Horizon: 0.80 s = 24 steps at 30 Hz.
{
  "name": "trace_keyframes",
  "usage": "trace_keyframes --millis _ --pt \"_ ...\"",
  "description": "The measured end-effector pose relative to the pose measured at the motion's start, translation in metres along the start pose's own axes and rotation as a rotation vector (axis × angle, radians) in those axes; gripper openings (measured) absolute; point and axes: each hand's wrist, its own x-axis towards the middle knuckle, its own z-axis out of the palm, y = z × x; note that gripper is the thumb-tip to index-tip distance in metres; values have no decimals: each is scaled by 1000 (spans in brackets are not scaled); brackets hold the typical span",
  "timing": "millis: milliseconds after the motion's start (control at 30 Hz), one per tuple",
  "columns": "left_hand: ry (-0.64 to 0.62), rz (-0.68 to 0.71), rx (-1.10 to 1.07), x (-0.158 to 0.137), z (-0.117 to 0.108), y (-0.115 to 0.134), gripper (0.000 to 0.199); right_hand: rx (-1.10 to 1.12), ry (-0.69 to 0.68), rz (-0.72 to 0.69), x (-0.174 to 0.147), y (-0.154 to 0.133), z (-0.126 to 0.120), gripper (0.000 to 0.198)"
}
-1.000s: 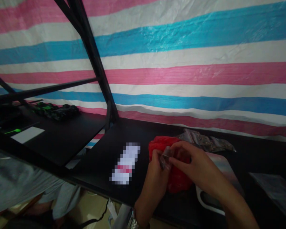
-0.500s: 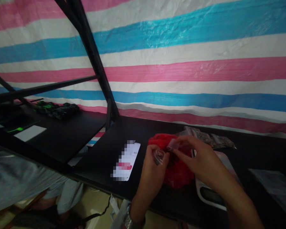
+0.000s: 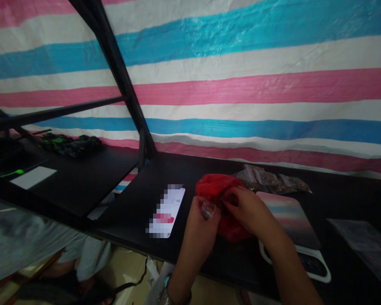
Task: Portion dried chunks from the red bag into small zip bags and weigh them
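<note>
A red plastic bag (image 3: 231, 231) lies open on the black table, with dark loose bits (image 3: 220, 203) inside its mouth. At its left side, my left hand (image 3: 200, 220) is closed around a small clear plastic bag (image 3: 208, 209). My right hand (image 3: 244, 207) is over the opening of the red bag. Its fingertips are pinched together among the dark bits, and what they hold is hidden. To the right of the red bag sits a kitchen scale (image 3: 288, 218) with a shiny plate and a dark display, partly covered by my right forearm.
Filled clear bags (image 3: 269, 180) lie behind the scale. Flat clear bags (image 3: 355, 237) are at the right. A phone (image 3: 169, 212) with a lit screen lies left of my hands. A black metal frame (image 3: 127, 84) divides this table from another. A person's grey-clothed leg (image 3: 92, 254) shows below left.
My right hand has moved down and left, its fingertips now in the red bag; the clear plastic by them no longer shows. More of the scale is uncovered. The view has shifted slightly.
</note>
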Motion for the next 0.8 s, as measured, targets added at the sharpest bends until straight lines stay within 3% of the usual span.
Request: trace_keyframes --millis 133,367,467,633,700,800 --pt "76 -77 -125 8 0 -5 22 141 -77 4 -5 -4 -3 15" --pt "100 -102 -265 9 1 0 25 345 -108 -1 -11 -6 -2 12" --pt "136 -8 -156 10 0 -1 21 421 -103 31 -9 -2 0 13" --pt "273 303 124 6 -3 -1 16 539 -92 72 -9 -2 -11 14" --pt "212 319 202 2 -1 -1 11 598 -90 59 -13 -5 -22 16" --pt "95 215 242 -2 4 -3 8 659 -49 55 -19 -10 -35 20"
